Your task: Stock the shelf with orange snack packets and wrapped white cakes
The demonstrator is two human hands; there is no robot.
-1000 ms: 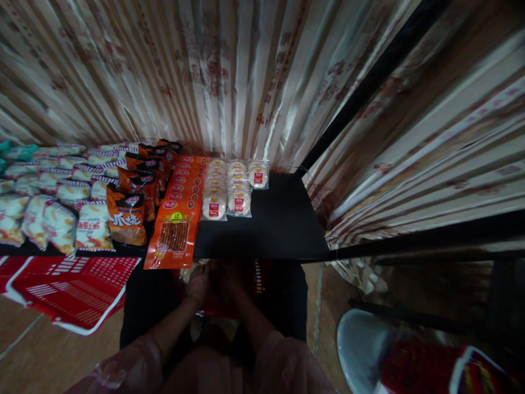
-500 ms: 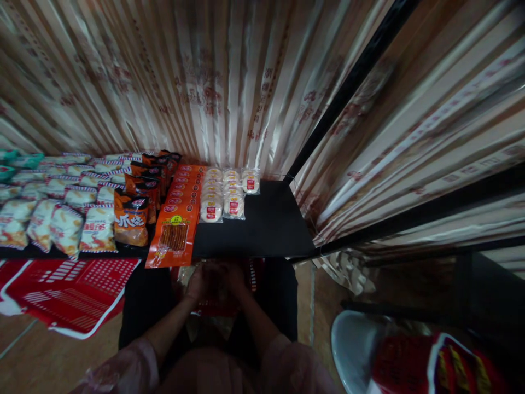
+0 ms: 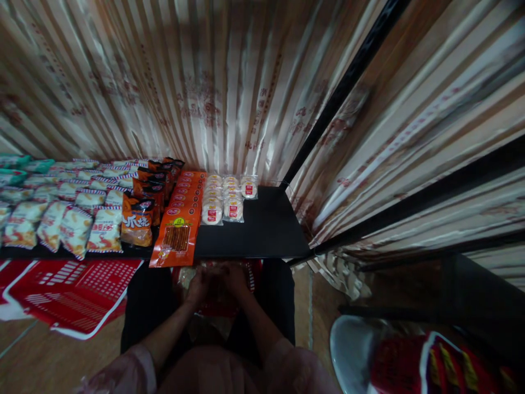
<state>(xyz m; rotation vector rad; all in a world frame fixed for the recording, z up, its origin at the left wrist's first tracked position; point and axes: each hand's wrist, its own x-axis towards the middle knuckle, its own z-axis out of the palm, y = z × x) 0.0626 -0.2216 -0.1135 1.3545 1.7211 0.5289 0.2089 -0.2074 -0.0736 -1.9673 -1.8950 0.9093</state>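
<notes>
My left hand [image 3: 197,285] and my right hand [image 3: 234,278] meet just below the front edge of the black shelf [image 3: 262,232], over a red basket [image 3: 229,298] between my legs. Both are dim and their fingers look curled together; what they hold is too dark to name. Right above them on the shelf lies a row of orange snack packs [image 3: 179,227]. To its right lie rows of clear-wrapped round white rice cakes [image 3: 223,202]. To its left stand orange-black bags [image 3: 137,221] and white-orange bags [image 3: 74,230].
A red plastic basket [image 3: 69,295] sits under the shelf at left. A white stool [image 3: 353,350] and a red printed bag [image 3: 435,366] are at lower right. A striped curtain [image 3: 205,82] backs the shelf, with a black frame post [image 3: 344,87] at right.
The view has tilted a little, so the shelf sits lower in the picture. My hands stay together at the shelf's front edge, shifted slightly upward.
</notes>
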